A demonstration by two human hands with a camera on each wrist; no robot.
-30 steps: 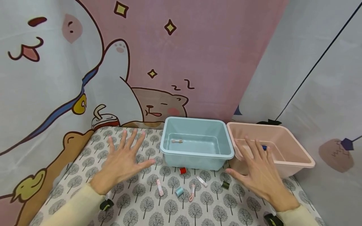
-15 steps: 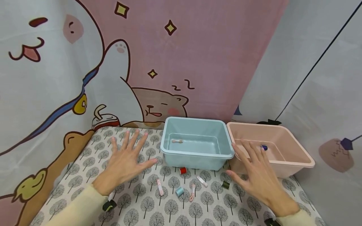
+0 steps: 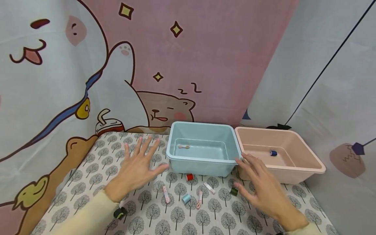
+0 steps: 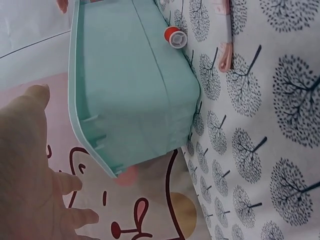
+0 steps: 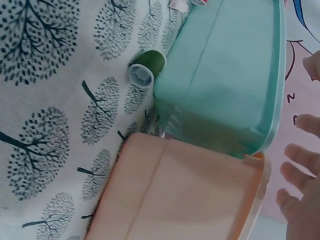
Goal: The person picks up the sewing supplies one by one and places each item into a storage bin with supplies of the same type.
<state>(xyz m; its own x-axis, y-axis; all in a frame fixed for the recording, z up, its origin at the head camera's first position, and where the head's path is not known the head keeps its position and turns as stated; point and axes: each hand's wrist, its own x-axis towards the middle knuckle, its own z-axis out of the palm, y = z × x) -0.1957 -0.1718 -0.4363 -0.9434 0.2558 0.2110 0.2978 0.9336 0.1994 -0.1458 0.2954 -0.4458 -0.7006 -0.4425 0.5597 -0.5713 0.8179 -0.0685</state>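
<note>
Head view, clock centred on the cyan spool (image 3: 186, 198): right hand (image 3: 265, 192) at 3, left hand (image 3: 136, 171) at 10, both with fingers extended and released, hold nothing. Coral skein (image 3: 199, 200) just beside at 3, pink skein (image 3: 166, 194) at 9, green spool (image 3: 234, 191) farther out at 3, near right thumb. White skein (image 3: 209, 188) at 2, red spool (image 3: 189, 177) at 12, all on tree-print cloth (image 3: 152, 212). Beyond: blue tub (image 3: 202, 168) at 1, small skein (image 3: 183, 147) inside; peach tub (image 3: 293, 177) at 2, navy spool (image 3: 273, 153) inside. Wall hanging (image 3: 220, 65) behind.
</note>
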